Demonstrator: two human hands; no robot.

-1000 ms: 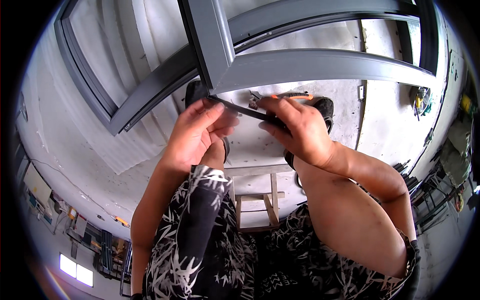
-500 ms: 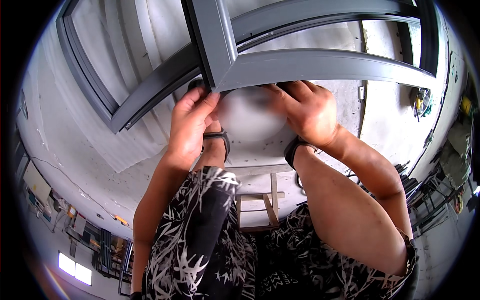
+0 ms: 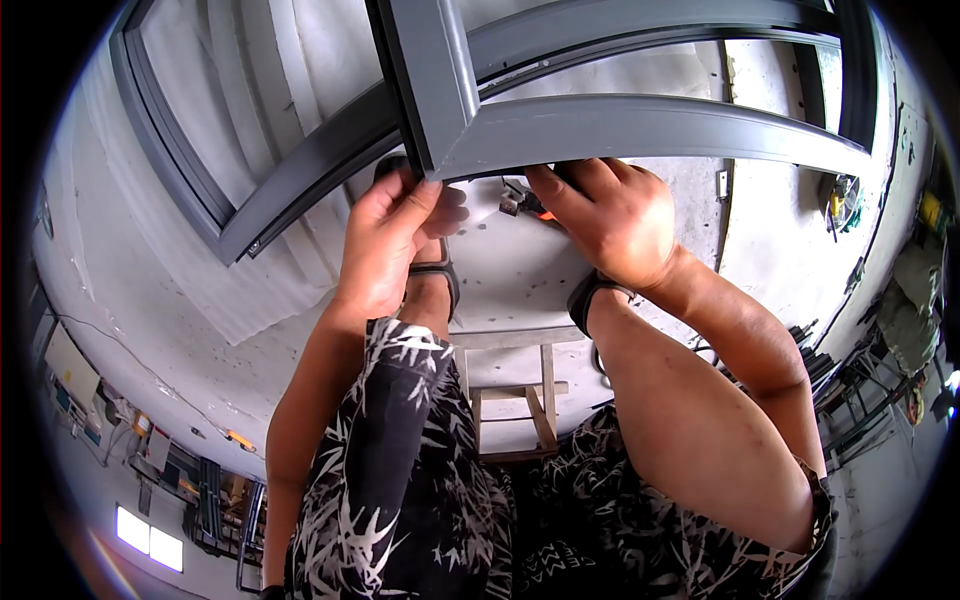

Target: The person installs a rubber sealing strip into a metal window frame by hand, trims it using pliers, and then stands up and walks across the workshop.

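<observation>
Pale, scuffed floor (image 3: 510, 265) is stretching beneath everything, dotted with dark specks, and a wooden stand (image 3: 520, 341) is standing on the near side. Across the far side a grey metal frame (image 3: 650, 130) is reaching over the floor, with a thin black strip (image 3: 485, 178) showing along its near edge, between the two hands. The left hand (image 3: 385, 235) is resting at the frame's near corner, its grip bringing thumb and fingers close together, though one cannot tell whether it is pinching strip, metal or nothing. The right hand (image 3: 610, 220) is curling farther right along the same edge; its fingertips are disappearing beyond the metal, so one cannot tell whether that grip is pinching or merely pushing. If the right grip is pulling unevenly, the strip could be stretching, twisting or popping off the edge; if the left is slackening, an end could be slipping from the corner. Skin could also be catching on the metal. A tool (image 3: 512, 203) with some orange is lying below, partly hiding behind the right hand. Most of the strip is vanishing under the frame, whose far part is running out of view, and clutter (image 3: 880, 400) at the right rim is blurring together.
</observation>
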